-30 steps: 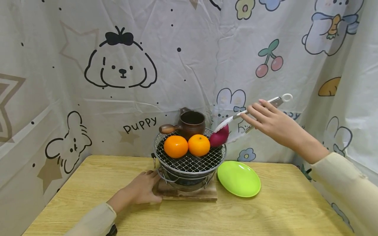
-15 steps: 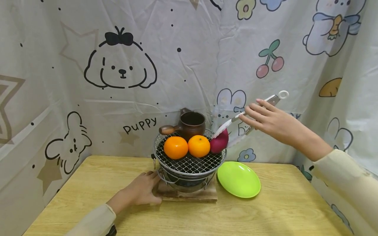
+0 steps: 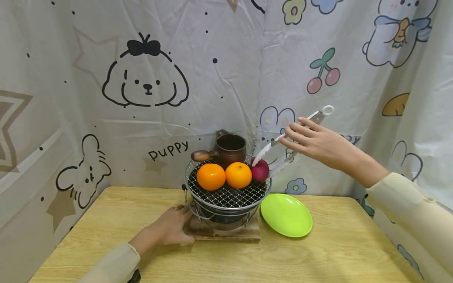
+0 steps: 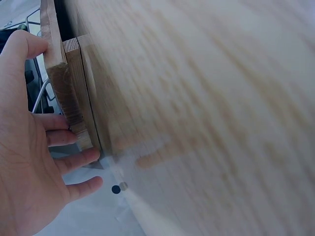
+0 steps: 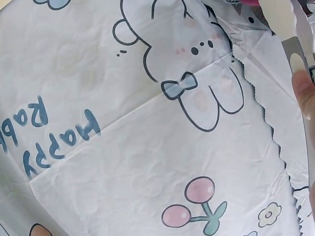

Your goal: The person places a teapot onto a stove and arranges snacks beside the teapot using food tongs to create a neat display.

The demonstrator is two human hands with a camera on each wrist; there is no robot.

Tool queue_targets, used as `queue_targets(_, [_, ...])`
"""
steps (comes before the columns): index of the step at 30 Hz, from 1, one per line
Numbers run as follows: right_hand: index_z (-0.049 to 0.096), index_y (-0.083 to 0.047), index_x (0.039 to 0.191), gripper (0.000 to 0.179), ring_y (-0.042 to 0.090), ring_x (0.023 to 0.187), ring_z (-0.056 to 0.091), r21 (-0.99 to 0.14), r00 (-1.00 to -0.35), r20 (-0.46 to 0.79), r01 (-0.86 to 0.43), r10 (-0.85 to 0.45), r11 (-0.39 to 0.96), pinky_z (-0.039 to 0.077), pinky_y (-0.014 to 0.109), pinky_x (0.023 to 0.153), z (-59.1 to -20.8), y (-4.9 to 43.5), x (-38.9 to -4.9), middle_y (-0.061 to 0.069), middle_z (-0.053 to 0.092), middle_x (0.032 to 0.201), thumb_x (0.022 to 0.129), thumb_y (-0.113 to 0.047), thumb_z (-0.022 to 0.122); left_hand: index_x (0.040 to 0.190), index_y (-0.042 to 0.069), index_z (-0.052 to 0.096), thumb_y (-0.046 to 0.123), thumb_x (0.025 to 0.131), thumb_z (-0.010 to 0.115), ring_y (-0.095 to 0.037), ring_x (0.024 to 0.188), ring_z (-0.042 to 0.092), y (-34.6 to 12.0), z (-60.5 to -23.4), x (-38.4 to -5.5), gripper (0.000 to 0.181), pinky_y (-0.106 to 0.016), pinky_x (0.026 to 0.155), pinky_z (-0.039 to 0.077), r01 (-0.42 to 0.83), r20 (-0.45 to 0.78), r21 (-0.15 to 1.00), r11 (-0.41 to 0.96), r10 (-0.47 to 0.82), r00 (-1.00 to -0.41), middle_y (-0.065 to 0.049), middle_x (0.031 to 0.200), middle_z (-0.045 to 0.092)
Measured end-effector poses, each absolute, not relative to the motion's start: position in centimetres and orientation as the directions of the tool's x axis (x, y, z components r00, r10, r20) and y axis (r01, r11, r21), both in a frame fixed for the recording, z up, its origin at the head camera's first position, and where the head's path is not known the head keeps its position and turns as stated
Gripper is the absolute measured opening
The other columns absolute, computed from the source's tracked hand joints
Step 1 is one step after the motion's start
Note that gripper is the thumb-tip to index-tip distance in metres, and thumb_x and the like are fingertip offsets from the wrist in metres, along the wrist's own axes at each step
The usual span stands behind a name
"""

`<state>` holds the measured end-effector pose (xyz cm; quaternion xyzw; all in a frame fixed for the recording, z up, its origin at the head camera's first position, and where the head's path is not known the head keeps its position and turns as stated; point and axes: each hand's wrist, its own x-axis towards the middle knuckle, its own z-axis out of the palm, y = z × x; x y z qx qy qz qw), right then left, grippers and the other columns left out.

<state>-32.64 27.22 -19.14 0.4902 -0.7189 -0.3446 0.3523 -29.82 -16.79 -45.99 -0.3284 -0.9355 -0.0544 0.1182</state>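
My right hand (image 3: 308,137) grips metal tongs (image 3: 317,116) with white tips and a ring at the end. The tong tips straddle a round, dark magenta fruit or vegetable (image 3: 260,172) at the right side of the wire grill rack (image 3: 230,199). Left of it, two oranges (image 3: 210,177) sit on the rack, and a brown clay pot (image 3: 231,149) with a side handle stands behind them. My left hand (image 3: 173,225) rests at the left side of the wooden board (image 3: 228,234) under the grill. In the left wrist view, its thumb and extended fingers touch the board's edges.
A lime-green plate (image 3: 286,215) lies right of the grill on the wood-grain table (image 3: 318,255). Behind hangs a white printed cloth (image 3: 226,78), close to the table's back edge. A metal ring (image 3: 185,193) sticks out at the grill's left.
The magenta piece has come down onto the rack beside the right orange and turned, showing a rounder side. My right hand and the tongs shifted left. My left hand stays put.
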Motion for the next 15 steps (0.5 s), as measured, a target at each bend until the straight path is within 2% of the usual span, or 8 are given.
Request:
queue_targets(6, [0.048,-0.01,0.147,0.092,0.033,0.135,0.052,0.868,-0.27,0.167,-0.416,-0.948,0.272,0.038,0.051,0.119,-19.57,26.73,-32.89,0.018,0.056,0.145,0.066,0.014,0.085,0.149,0.0,0.047,0.059,0.075,0.067,-0.032,0.113,0.062,-16.66,-46.01,-29.72,0.097,-0.047,0.094,0.052,0.635,0.252,0.019,0.773,0.61,-0.751,-0.016,0.142,0.06])
queue_targets(12, [0.047,-0.01,0.148,0.092,0.034,0.138,0.051,0.857,-0.301,0.177,-0.421,-0.937,0.297,0.035,0.051,0.12,-19.9,26.68,-32.78,0.018,0.055,0.148,0.067,0.015,0.084,0.148,0.0,0.048,0.059,0.074,0.067,-0.031,0.111,0.062,-16.66,-46.01,-29.81,0.096,-0.047,0.093,0.053,0.637,0.262,0.011,0.771,0.612,-0.746,-0.016,0.141,0.061])
queue_targets(15, [0.047,-0.009,0.148,0.092,0.034,0.137,0.051,0.847,-0.293,0.19,-0.433,-0.937,0.307,0.035,0.052,0.12,-20.04,26.57,-32.73,0.018,0.054,0.148,0.067,0.016,0.083,0.148,0.0,0.047,0.059,0.074,0.068,-0.031,0.111,0.062,-16.69,-46.1,-29.92,0.097,-0.047,0.093,0.053,0.633,0.261,0.011,0.774,0.609,-0.749,-0.016,0.141,0.061])
